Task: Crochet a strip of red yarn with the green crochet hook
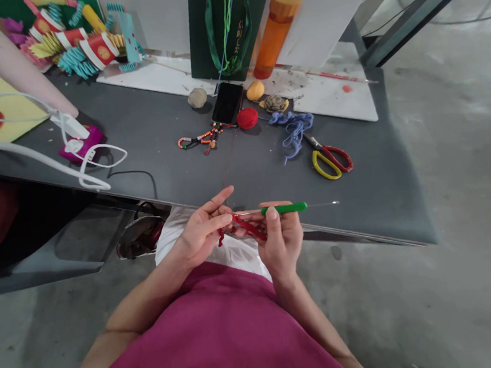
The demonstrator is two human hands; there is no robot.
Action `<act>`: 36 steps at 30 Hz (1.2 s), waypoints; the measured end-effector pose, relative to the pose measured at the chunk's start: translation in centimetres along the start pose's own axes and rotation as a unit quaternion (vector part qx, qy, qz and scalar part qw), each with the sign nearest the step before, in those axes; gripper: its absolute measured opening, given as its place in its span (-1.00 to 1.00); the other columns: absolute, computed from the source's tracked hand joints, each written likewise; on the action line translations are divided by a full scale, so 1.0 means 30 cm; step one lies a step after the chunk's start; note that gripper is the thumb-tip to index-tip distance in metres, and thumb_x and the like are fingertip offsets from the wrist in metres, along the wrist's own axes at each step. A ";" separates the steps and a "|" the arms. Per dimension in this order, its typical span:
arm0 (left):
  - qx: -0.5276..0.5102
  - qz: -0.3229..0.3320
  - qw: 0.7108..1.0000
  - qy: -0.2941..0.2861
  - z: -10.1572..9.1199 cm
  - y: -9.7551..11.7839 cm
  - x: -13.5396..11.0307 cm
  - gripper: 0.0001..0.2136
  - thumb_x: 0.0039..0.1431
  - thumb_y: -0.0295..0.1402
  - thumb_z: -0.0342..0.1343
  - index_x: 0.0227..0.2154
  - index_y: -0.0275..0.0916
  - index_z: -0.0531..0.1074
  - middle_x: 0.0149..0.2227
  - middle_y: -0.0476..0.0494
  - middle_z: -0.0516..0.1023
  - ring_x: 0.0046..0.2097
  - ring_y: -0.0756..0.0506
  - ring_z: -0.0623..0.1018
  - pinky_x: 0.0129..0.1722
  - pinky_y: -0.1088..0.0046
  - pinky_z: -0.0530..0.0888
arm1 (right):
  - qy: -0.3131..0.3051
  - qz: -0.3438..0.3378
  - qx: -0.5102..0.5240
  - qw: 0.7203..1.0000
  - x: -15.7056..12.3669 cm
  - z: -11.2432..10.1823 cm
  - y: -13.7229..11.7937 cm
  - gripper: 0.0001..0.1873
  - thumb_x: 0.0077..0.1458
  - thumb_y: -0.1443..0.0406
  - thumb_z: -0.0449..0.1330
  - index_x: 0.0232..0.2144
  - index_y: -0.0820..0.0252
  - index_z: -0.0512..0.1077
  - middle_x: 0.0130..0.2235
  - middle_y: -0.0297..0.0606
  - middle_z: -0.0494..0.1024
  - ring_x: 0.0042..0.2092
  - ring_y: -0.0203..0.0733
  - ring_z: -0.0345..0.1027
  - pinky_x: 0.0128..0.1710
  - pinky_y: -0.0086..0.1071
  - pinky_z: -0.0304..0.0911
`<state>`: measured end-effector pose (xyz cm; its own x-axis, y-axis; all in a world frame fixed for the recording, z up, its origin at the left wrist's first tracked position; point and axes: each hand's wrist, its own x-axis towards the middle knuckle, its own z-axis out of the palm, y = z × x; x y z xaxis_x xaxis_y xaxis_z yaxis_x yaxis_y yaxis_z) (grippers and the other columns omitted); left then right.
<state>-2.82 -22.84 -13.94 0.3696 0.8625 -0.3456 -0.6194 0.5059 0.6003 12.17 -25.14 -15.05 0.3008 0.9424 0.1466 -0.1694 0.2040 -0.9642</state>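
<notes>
My left hand (pixel 204 227) pinches a small piece of red crochet work (pixel 243 227) just in front of the grey table's near edge, index finger stretched forward. My right hand (pixel 282 235) is closed round a green-handled crochet hook (pixel 284 208); its metal shaft sticks out to the right and its tip meets the red piece. A thin red strand runs from the work up across the table to a red yarn ball (pixel 247 118).
The grey table (pixel 248 166) carries red-and-yellow scissors (pixel 329 159), blue yarn (pixel 294 125), a black phone (pixel 227 102), a bead string (pixel 201 138), other yarn balls, an orange bottle (pixel 277 32), a green bag (pixel 225 28), a magenta device with white cables (pixel 81 144), and paper crafts at the far left.
</notes>
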 end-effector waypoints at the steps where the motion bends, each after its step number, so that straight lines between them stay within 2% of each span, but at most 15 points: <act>1: 0.002 0.001 1.000 -0.003 0.001 0.001 -0.001 -0.53 -0.01 -0.47 0.45 0.03 -0.13 0.64 -0.38 0.07 0.51 -0.32 0.04 0.48 -0.22 0.42 0.40 | -0.016 0.034 0.028 0.999 0.006 0.001 -0.003 -0.79 0.34 0.03 0.20 -0.21 -0.03 0.43 -0.49 -0.42 0.69 -0.66 -0.22 0.47 -0.71 -0.41 0.36; 3: 0.010 0.007 1.000 -0.013 0.005 0.002 -0.003 -0.54 -0.03 -0.47 0.45 0.00 -0.11 0.66 -0.36 0.05 0.53 -0.26 0.01 0.53 -0.18 0.42 0.41 | -0.039 0.086 0.068 0.993 0.014 0.004 -0.004 -0.76 0.31 0.00 0.24 -0.23 -0.01 0.44 -0.51 -0.45 0.68 -0.71 -0.28 0.38 -0.76 -0.46 0.25; 5: 0.023 0.019 0.999 -0.024 0.012 0.002 -0.005 -0.55 -0.02 -0.47 0.45 -0.01 -0.08 0.67 -0.36 0.04 0.54 -0.28 0.01 0.53 -0.19 0.42 0.42 | -0.055 0.113 0.095 0.987 0.017 0.009 0.002 -0.73 0.25 -0.01 0.30 -0.25 0.01 0.47 -0.49 -0.46 0.68 -0.72 -0.34 0.35 -0.76 -0.50 0.24; 8: 0.055 0.044 0.997 -0.025 0.021 -0.001 -0.006 -0.55 0.00 -0.47 0.43 0.01 -0.05 0.67 -0.37 0.06 0.52 -0.36 0.05 0.47 -0.27 0.43 0.41 | -0.052 0.088 0.112 0.988 0.008 0.027 0.017 -0.73 0.18 0.02 0.39 -0.29 0.05 0.52 -0.42 -0.43 0.71 -0.68 -0.38 0.37 -0.72 -0.52 0.26; 11: 0.079 0.082 0.994 -0.001 0.022 -0.008 -0.005 -0.55 0.02 -0.44 0.43 0.03 -0.05 0.65 -0.37 0.07 0.48 -0.34 0.05 0.45 -0.26 0.45 0.41 | -0.041 0.011 0.090 0.995 -0.004 0.039 0.025 -0.86 0.25 0.13 0.35 -0.26 0.03 0.57 -0.36 -0.40 0.74 -0.65 -0.37 0.40 -0.72 -0.52 0.22; 13: 0.080 0.103 0.991 0.016 0.022 -0.015 -0.005 -0.52 0.03 -0.40 0.45 0.06 -0.07 0.64 -0.36 0.06 0.49 -0.31 0.05 0.47 -0.24 0.47 0.43 | -0.048 -0.065 0.037 0.996 -0.008 0.035 0.025 -0.94 0.31 0.24 0.30 -0.19 -0.01 0.60 -0.29 -0.38 0.76 -0.59 -0.35 0.46 -0.66 -0.48 0.32; 16: 0.058 0.112 0.992 0.029 0.022 -0.025 -0.004 -0.47 0.00 -0.39 0.50 0.09 -0.11 0.61 -0.37 0.07 0.53 -0.31 0.05 0.50 -0.24 0.50 0.46 | -0.060 -0.211 -0.093 0.971 -0.008 0.021 0.020 -0.78 0.28 0.39 0.30 -0.12 -0.06 0.65 -0.17 -0.32 0.77 -0.37 -0.24 0.63 -0.41 -0.35 0.54; 18: 0.033 0.095 0.995 0.023 0.021 -0.028 -0.002 -0.46 -0.01 -0.40 0.51 0.09 -0.14 0.60 -0.41 0.09 0.52 -0.34 0.07 0.50 -0.25 0.53 0.46 | -0.061 -0.261 -0.142 0.953 -0.008 0.016 0.018 -0.73 0.23 0.42 0.34 -0.12 -0.08 0.66 -0.14 -0.30 0.77 -0.22 -0.16 0.67 -0.26 -0.28 0.59; 19: 0.022 0.078 0.997 0.016 0.020 -0.027 -0.001 -0.46 -0.01 -0.41 0.51 0.09 -0.16 0.60 -0.43 0.10 0.51 -0.37 0.08 0.50 -0.26 0.53 0.46 | -0.057 -0.254 -0.141 0.955 -0.009 0.017 0.018 -0.75 0.22 0.41 0.35 -0.13 -0.07 0.66 -0.15 -0.30 0.77 -0.20 -0.14 0.67 -0.24 -0.26 0.59; 21: 0.006 0.037 0.999 0.000 0.018 -0.020 0.000 -0.46 -0.02 -0.44 0.51 0.09 -0.17 0.60 -0.46 0.11 0.50 -0.39 0.09 0.49 -0.27 0.54 0.46 | -0.036 -0.194 -0.102 0.975 -0.014 0.022 0.019 -0.83 0.26 0.36 0.33 -0.17 -0.04 0.66 -0.22 -0.33 0.77 -0.26 -0.18 0.66 -0.31 -0.31 0.57; 24: -0.007 -0.001 1.000 -0.013 0.013 -0.004 0.000 -0.48 -0.03 -0.48 0.50 0.05 -0.14 0.63 -0.46 0.11 0.52 -0.40 0.09 0.49 -0.28 0.53 0.46 | 0.007 -0.105 -0.058 0.993 -0.022 0.029 0.018 -0.93 0.30 0.27 0.31 -0.22 0.03 0.62 -0.32 -0.36 0.76 -0.51 -0.31 0.52 -0.55 -0.44 0.43; 27: -0.002 -0.001 1.000 -0.016 0.008 0.008 -0.001 -0.50 -0.03 -0.47 0.51 0.03 -0.11 0.65 -0.45 0.11 0.52 -0.42 0.09 0.45 -0.33 0.52 0.41 | 0.026 -0.085 -0.072 0.993 -0.024 0.026 0.014 -0.90 0.32 0.20 0.28 -0.23 0.07 0.56 -0.35 -0.35 0.75 -0.64 -0.37 0.36 -0.67 -0.47 0.32; 32: 0.028 -0.008 0.999 -0.021 -0.009 0.012 0.001 -0.53 -0.01 -0.42 0.50 0.02 -0.10 0.66 -0.43 0.08 0.51 -0.38 0.08 0.44 -0.30 0.51 0.35 | 0.008 -0.037 -0.046 0.998 -0.016 0.012 0.006 -0.83 0.37 0.10 0.19 -0.22 0.00 0.44 -0.45 -0.41 0.71 -0.68 -0.32 0.35 -0.72 -0.45 0.28; 36: 0.031 -0.012 0.998 -0.047 -0.021 0.010 0.002 -0.57 -0.03 -0.36 0.50 -0.02 -0.11 0.69 -0.39 0.03 0.55 -0.35 0.07 0.43 -0.19 0.46 0.39 | -0.012 0.047 0.017 0.999 -0.004 -0.001 0.002 -0.78 0.35 0.02 0.19 -0.22 -0.03 0.42 -0.45 -0.38 0.71 -0.59 -0.22 0.49 -0.70 -0.42 0.28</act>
<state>-3.42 -22.64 -14.23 0.4491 0.8438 -0.2937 -0.5665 0.5231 0.6367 12.13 -25.25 -15.15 0.2587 0.9640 0.0614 -0.2282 0.1227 -0.9658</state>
